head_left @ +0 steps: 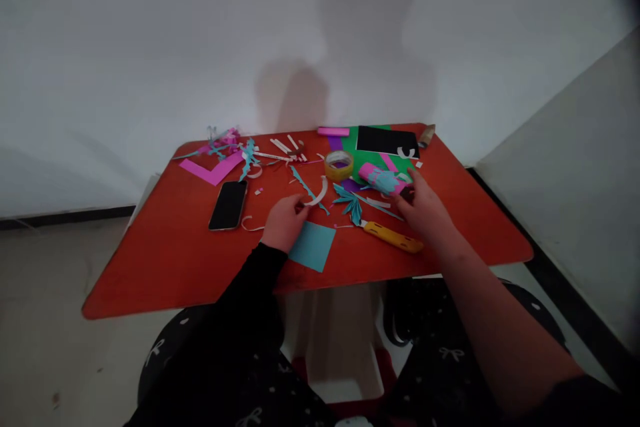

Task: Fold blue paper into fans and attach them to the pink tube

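The left hand [284, 223] pinches a curved white paper strip [317, 193] near a blue paper square [313, 246]. The right hand [425, 210] curls at a pink-and-blue paper roll [383, 179], its grip unclear.

Black-sleeved left arm [250, 293] rises from bottom center, left hand [284, 223] curled near frame center; bare right forearm [480, 280] angles in from lower right, right hand [425, 210] spread, palm down.

wall: plain white [150, 47] | side wall: pale grey [565, 180] | skirting: black [60, 219] | floor: beige [45, 280] | table: red-orange [493, 227] | light: dim
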A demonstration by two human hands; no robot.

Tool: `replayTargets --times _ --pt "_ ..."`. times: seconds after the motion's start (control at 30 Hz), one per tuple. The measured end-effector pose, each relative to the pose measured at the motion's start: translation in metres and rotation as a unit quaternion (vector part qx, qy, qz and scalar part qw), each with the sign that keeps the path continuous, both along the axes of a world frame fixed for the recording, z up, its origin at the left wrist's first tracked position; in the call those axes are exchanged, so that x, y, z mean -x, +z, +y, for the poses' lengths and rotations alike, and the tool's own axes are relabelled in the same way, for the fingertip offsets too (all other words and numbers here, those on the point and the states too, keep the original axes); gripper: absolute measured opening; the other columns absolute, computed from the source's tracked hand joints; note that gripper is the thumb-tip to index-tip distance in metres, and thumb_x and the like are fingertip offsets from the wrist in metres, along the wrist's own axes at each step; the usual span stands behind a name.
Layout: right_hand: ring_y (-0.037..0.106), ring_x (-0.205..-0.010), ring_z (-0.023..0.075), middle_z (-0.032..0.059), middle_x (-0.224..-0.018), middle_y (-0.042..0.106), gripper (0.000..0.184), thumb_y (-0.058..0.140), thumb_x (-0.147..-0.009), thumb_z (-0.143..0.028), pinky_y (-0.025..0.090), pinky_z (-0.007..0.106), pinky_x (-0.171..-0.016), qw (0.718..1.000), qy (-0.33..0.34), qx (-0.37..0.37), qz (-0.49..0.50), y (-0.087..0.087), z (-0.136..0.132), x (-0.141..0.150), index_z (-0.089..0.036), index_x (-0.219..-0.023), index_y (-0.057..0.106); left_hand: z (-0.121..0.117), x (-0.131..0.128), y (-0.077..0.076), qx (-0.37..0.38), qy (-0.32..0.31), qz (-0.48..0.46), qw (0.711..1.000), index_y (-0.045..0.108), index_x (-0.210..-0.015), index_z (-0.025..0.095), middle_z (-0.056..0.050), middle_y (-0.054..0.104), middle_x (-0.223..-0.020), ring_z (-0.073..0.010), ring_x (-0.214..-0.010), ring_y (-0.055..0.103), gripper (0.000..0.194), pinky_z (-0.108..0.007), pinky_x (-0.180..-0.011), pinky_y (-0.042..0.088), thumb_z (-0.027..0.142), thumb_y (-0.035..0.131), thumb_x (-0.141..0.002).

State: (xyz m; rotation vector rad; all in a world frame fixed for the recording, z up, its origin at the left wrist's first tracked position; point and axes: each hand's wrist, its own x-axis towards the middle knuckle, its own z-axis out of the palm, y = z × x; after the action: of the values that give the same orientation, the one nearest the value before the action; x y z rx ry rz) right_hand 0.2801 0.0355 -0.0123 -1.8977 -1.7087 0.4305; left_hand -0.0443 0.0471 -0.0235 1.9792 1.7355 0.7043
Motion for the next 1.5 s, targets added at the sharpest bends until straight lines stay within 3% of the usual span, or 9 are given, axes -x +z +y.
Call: replayTargets --times 0.2,0.33,0.47,0.63,0.87,1.1,1.17,1.3,1.5 --pt "0.041 -0.144 0.0403 0.0234 -0.156 0.044 0.077 0.064 -0.090 -0.039 0.036 0.056 -0.117 0.990 0.062 -0.113 -0.065 0.008 -0.007 0.027 -0.012 -0.157 0.036 -0.007 -0.004 0.004 0.010 -0.018 -0.127 0.992 0.045 -0.151 0.019 -0.015 0.068 -0.135 -0.0216 -0.096 0.072 0.062 -0.038 -0.095 0.054 0.027 0.061 -0.091" --pt "0.065 -0.112 0.0296 0.0157 -0.119 0.071 0.032 0.055 -0.097 -0.034 0.049 0.042 -0.101 0.962 0.251 -0.034 -0.104 0.010 -0.031 0.064 -0.016 -0.119 0.068 -0.016 0.005 0.025 -0.039 -0.062 0.008 0.997 0.061 -0.132 0.016 -0.015 0.067 -0.133 -0.0254 -0.116 0.066 0.041 -0.041 -0.108 0.047 0.018 0.049 -0.093" --pt "0.065 -0.108 0.0309 0.0161 -0.116 0.072 0.041 0.060 -0.096 -0.039 0.049 0.042 -0.096 0.923 0.344 0.018 -0.171 0.001 -0.052 0.095 -0.014 -0.129 0.065 -0.028 0.020 0.043 -0.021 -0.055 0.118 0.991 0.064 -0.126 0.015 -0.016 0.069 -0.130 -0.0284 -0.124 0.062 0.038 -0.041 -0.111 0.044 0.018 0.046 -0.093" --pt "0.064 -0.117 0.0316 0.0179 -0.126 0.068 0.052 0.068 -0.092 -0.038 0.048 0.042 -0.099 0.918 0.353 0.018 -0.182 -0.006 -0.054 0.109 -0.015 -0.137 0.059 -0.047 0.022 0.050 0.080 -0.034 0.260 0.962 0.059 -0.131 0.011 -0.024 0.069 -0.122 -0.0392 -0.116 0.065 0.061 -0.049 -0.102 0.047 0.052 0.066 -0.087" --pt "0.064 -0.113 0.0292 0.0147 -0.124 0.068 0.049 0.069 -0.091 -0.031 0.049 0.040 -0.099 0.927 0.348 0.038 -0.134 -0.007 -0.049 0.106 -0.016 -0.136 0.059 -0.051 0.017 0.044 0.111 -0.035 0.235 0.965 0.047 -0.145 0.012 -0.024 0.063 -0.133 -0.0380 -0.128 0.059 0.079 -0.043 -0.104 0.044 0.057 0.068 -0.084" --pt "0.066 -0.106 0.0280 0.0139 -0.116 0.071 0.031 0.057 -0.097 -0.029 0.048 0.038 -0.092 0.922 0.332 0.044 -0.194 0.009 -0.052 0.087 -0.019 -0.125 0.066 -0.059 0.029 0.041 0.120 -0.199 0.268 0.935 0.045 -0.151 0.028 -0.015 0.038 -0.163 -0.0430 -0.145 0.041 0.088 -0.055 -0.116 0.035 0.051 0.079 -0.073" --pt "0.066 -0.101 0.0299 0.0155 -0.108 0.071 0.026 0.056 -0.098 -0.037 0.049 0.039 -0.086 0.911 0.316 0.053 -0.258 0.018 -0.053 0.067 -0.019 -0.109 0.070 -0.065 0.025 0.043 0.110 -0.190 0.278 0.935 0.048 -0.149 0.028 -0.015 0.045 -0.158 -0.0429 -0.138 0.047 0.084 -0.056 -0.112 0.038 0.053 0.078 -0.075" --pt "0.064 -0.102 0.0362 0.0187 -0.114 0.067 0.048 0.073 -0.083 -0.051 0.049 0.042 -0.079 0.903 0.256 0.080 -0.336 0.021 -0.054 0.019 -0.018 -0.117 0.065 -0.080 0.004 0.043 0.083 -0.122 0.303 0.941 0.054 -0.142 0.019 -0.022 0.059 -0.132 -0.0436 -0.116 0.059 0.075 -0.054 -0.097 0.045 0.060 0.069 -0.082" --pt "0.067 -0.092 0.0283 0.0129 -0.104 0.070 0.022 0.062 -0.085 -0.032 0.042 0.032 -0.064 0.916 0.241 0.153 -0.282 0.019 -0.052 0.002 -0.021 -0.103 0.066 -0.082 -0.005 0.039 0.059 -0.142 0.295 0.943 0.062 -0.130 0.015 -0.020 0.063 -0.118 -0.0406 -0.112 0.060 0.060 -0.052 -0.096 0.045 0.057 0.062 -0.088"
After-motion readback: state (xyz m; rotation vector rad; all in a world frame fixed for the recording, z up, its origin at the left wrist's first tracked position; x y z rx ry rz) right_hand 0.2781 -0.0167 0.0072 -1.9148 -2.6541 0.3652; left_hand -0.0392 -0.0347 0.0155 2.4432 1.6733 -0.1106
